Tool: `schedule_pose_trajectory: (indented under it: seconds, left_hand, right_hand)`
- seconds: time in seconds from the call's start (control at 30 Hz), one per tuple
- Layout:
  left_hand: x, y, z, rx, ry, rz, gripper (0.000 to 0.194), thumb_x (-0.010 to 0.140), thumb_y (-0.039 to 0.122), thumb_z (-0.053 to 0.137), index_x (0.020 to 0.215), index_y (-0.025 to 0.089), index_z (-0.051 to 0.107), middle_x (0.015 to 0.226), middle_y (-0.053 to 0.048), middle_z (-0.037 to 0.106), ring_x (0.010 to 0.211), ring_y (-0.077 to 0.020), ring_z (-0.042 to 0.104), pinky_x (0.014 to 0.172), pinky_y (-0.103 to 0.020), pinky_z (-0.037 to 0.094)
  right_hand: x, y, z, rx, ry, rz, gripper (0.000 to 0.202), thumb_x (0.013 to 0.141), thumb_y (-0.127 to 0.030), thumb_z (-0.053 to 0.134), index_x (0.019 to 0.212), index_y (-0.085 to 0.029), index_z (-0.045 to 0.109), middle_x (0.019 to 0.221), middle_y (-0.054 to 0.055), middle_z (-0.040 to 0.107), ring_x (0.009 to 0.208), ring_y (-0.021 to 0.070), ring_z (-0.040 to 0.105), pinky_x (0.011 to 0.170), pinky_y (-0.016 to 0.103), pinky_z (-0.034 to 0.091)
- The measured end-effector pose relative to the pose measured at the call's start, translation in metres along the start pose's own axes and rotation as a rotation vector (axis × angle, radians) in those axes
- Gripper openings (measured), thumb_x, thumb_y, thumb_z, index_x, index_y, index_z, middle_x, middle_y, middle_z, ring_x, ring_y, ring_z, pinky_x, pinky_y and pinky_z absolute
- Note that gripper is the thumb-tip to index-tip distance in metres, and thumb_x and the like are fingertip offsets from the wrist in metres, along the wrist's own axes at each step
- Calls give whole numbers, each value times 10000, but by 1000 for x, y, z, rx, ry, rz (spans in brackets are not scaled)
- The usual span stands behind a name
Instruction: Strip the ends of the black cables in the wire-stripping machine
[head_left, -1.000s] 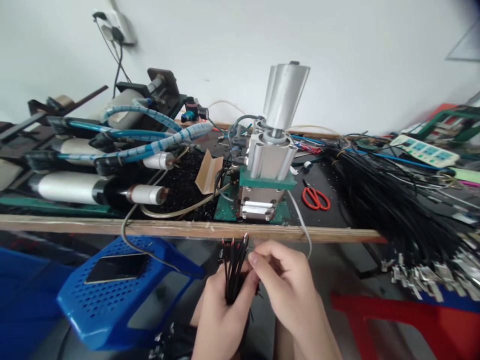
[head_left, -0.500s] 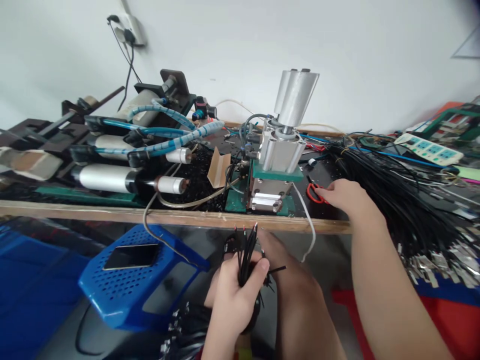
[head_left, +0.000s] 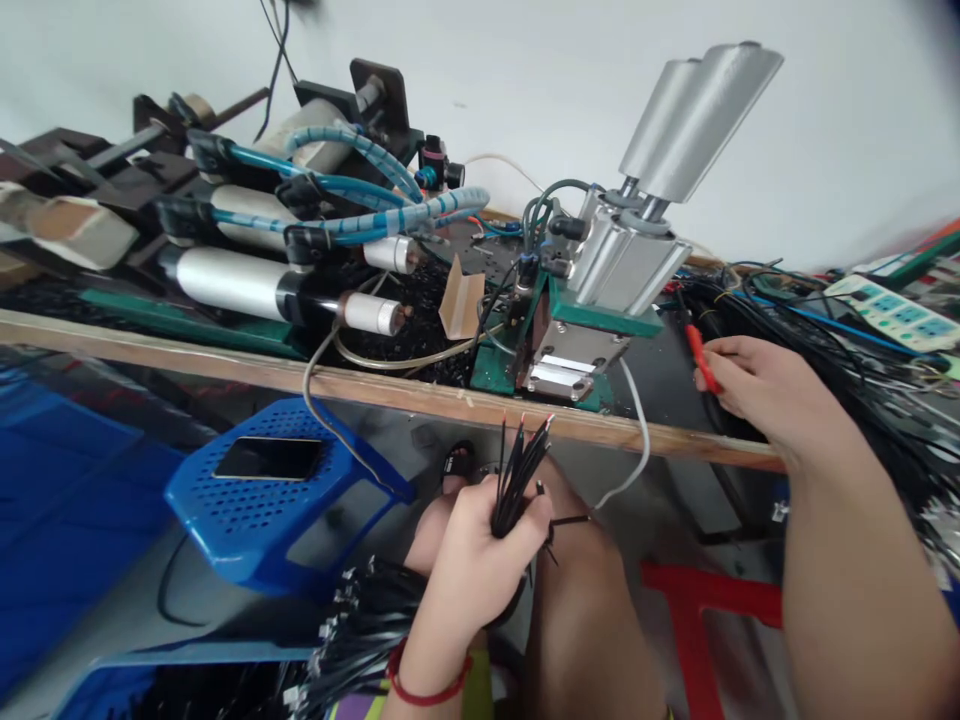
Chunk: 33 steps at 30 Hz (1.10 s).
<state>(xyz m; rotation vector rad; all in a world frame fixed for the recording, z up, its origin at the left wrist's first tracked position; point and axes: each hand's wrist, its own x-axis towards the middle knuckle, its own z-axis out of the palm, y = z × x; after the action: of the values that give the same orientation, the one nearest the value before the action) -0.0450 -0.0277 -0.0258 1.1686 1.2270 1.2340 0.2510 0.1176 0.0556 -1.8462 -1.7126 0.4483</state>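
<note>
My left hand (head_left: 487, 540) is closed around a bundle of black cables (head_left: 517, 475) above my lap. Their upper ends fan out, and small red and pale wire tips show. Over the right part of the bench, my right hand (head_left: 757, 385) grips red-handled scissors (head_left: 701, 355), pointing away from me. Close behind that hand lies a thick pile of black cables (head_left: 847, 400). A second bunch of black cables with metal ends (head_left: 367, 620) rests beside my left forearm.
A pneumatic press (head_left: 622, 260) stands at the bench's wooden edge (head_left: 420, 400). Large cylinders with blue hoses (head_left: 240, 280) lie to its left. A phone (head_left: 270, 457) rests on a blue stool (head_left: 217, 520). A red stool (head_left: 697, 590) and a power strip (head_left: 892, 310) are at right.
My right hand has picked the scissors up off the bench and turned them. My left hand still holds its cables. The view has shifted, bringing the press further right.
</note>
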Motion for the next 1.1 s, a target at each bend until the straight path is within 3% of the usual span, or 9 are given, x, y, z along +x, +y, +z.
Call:
schedule_pose_trajectory:
  seconds: [0.1,0.27,0.5,0.63,0.73,0.9,1.0,1.1]
  left_hand:
    - [-1,-1,1,-19,-37,-2,277,889,395,648,741,165,691,663,-9,618,594,-140,483,593,-276,397]
    - [-2,-2,1,-48,-89,39,271,914,370,653,729,174,681,649,13,589,598,-130,455,598,-271,374]
    - [-4,-4,-3,-78,-111,65,335,932,351,622,642,213,527,623,21,539,622,-135,489,625,-261,399]
    - [-4,-2,-4,-100,-174,59,341,879,362,639,599,220,505,590,18,517,582,-132,461,576,-260,385]
    - [-4,0,-5,-96,-198,52,338,863,337,645,566,205,552,579,-6,561,578,-141,489,566,-260,395]
    - [-3,3,-4,-97,-228,50,260,913,285,633,714,157,740,662,-25,673,611,-137,547,598,-243,423]
    - [-4,2,-4,-113,-238,38,294,981,304,616,719,179,665,624,22,584,586,-121,497,578,-234,401]
    - [-5,-1,-5,-116,-227,47,379,1032,320,572,672,204,557,633,26,540,624,-127,498,632,-241,426]
  right_hand:
    - [-39,-10,2,166,-86,-1,363,944,-526,681,1123,-213,728,821,46,691,595,155,525,502,272,357]
    - [-85,-28,19,231,-551,-51,470,926,-626,743,762,-191,674,648,-6,559,594,137,475,535,251,330]
    - [-104,-36,25,119,-865,-144,638,933,-682,715,616,-215,418,561,-50,404,556,105,336,537,265,213]
    - [-101,-39,31,189,-1056,-106,663,944,-745,668,623,-221,420,563,-52,398,538,104,349,535,277,213]
    - [-99,-42,42,303,-1052,-100,683,922,-797,661,621,-221,453,549,-37,455,524,110,401,538,274,248]
    - [-111,-59,66,592,-817,10,587,778,-715,871,696,-208,586,509,-59,478,476,96,360,490,245,251]
    - [-116,-69,75,646,-752,41,583,771,-718,869,680,-213,594,494,-48,503,476,106,389,492,243,289]
    - [-113,-66,77,592,-821,37,626,771,-717,871,595,-213,543,467,-42,495,459,93,372,489,242,269]
